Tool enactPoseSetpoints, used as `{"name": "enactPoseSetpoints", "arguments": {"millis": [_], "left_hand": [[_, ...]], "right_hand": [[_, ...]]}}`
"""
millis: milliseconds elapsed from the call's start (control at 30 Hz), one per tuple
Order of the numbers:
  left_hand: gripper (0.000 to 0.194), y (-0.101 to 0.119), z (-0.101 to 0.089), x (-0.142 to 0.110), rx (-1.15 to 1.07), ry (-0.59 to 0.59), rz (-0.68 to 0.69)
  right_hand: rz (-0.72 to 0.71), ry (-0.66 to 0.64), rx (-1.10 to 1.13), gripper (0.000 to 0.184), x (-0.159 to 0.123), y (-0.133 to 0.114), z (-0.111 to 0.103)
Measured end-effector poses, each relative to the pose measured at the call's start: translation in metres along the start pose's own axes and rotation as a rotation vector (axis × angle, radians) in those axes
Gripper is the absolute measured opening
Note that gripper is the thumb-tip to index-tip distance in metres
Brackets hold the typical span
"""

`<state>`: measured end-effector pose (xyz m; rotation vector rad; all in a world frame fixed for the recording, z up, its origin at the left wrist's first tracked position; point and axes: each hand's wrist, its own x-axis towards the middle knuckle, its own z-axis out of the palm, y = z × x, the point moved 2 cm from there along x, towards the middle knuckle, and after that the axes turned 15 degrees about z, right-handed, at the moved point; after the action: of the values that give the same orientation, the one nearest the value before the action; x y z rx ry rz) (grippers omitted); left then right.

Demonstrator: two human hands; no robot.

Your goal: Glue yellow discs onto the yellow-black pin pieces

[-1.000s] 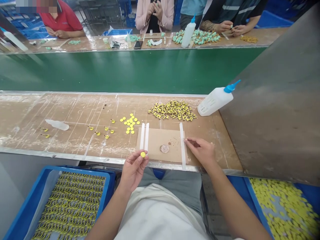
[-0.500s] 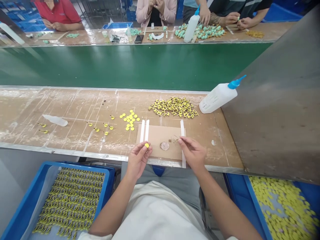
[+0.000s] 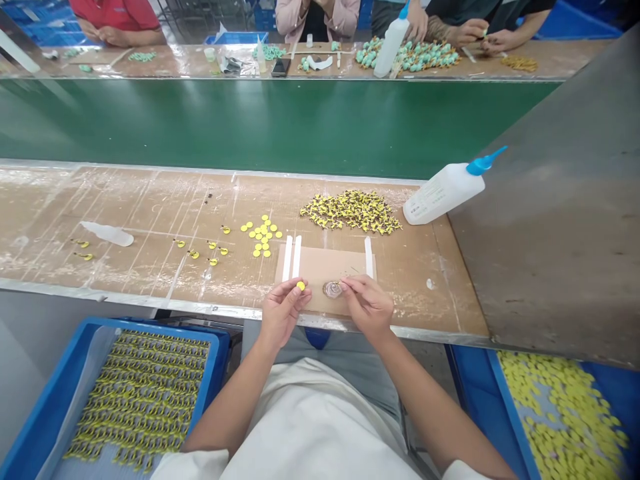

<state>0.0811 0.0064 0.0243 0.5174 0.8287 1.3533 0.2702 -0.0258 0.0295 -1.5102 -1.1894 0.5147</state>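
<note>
My left hand point(image 3: 284, 308) pinches a small yellow disc point(image 3: 301, 285) between thumb and fingertips, above the near left part of a brown cardboard piece point(image 3: 315, 257). My right hand point(image 3: 369, 305) is closed in a pinch at the edge of a small round clear dish point(image 3: 332, 289). Whatever is between those right fingertips is too small to name. White strips point(image 3: 297, 257) lie on the cardboard's left side, and another white strip point(image 3: 369, 257) lies on its right. Beyond are loose yellow discs point(image 3: 261, 233) and a heap of small yellow-and-black pieces point(image 3: 353, 212).
A white bottle with a blue nozzle point(image 3: 440, 195) leans by a metal panel point(image 3: 555, 200). Yellow pieces with dark tails point(image 3: 194, 254) and a clear plastic piece point(image 3: 107, 233) lie left. Blue trays point(image 3: 214, 373) flank me. Across the green belt point(image 3: 225, 123), co-workers sit at another bench.
My right hand has moved left, from the cardboard's right strip to the clear dish. My left hand keeps the yellow disc, nearly in place. The view has shifted slightly.
</note>
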Motion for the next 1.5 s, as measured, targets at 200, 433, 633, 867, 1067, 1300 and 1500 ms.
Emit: {"name": "enactPoseSetpoints", "arguments": {"millis": [200, 433, 633, 867, 1067, 1300, 1500], "left_hand": [[0.03, 0.001, 0.001, -0.001, -0.008, -0.008, -0.006], [0.031, 0.002, 0.001, -0.002, -0.012, -0.008, -0.019], [0.03, 0.002, 0.001, -0.002, -0.015, -0.014, -0.021], [0.028, 0.002, -0.001, -0.003, -0.019, -0.023, -0.019], [0.028, 0.002, -0.001, -0.003, -0.014, -0.027, -0.018], [0.028, 0.002, -0.003, -0.003, -0.015, -0.028, -0.019], [0.027, 0.002, -0.003, -0.004, -0.028, -0.036, -0.025]], "right_hand": [[-0.022, -0.026, -0.029, 0.016, 0.001, -0.002, 0.001], [-0.088, -0.021, -0.017, 0.018, 0.001, -0.002, 0.003], [-0.132, -0.004, -0.009, 0.029, 0.001, -0.006, -0.005], [-0.183, -0.032, -0.062, 0.042, 0.0, 0.0, -0.01], [-0.223, -0.04, -0.084, 0.044, 0.001, 0.001, -0.009], [-0.236, -0.055, -0.099, 0.044, 0.0, 0.0, -0.008], [-0.216, -0.05, -0.088, 0.041, 0.0, 0.003, -0.008]]}}
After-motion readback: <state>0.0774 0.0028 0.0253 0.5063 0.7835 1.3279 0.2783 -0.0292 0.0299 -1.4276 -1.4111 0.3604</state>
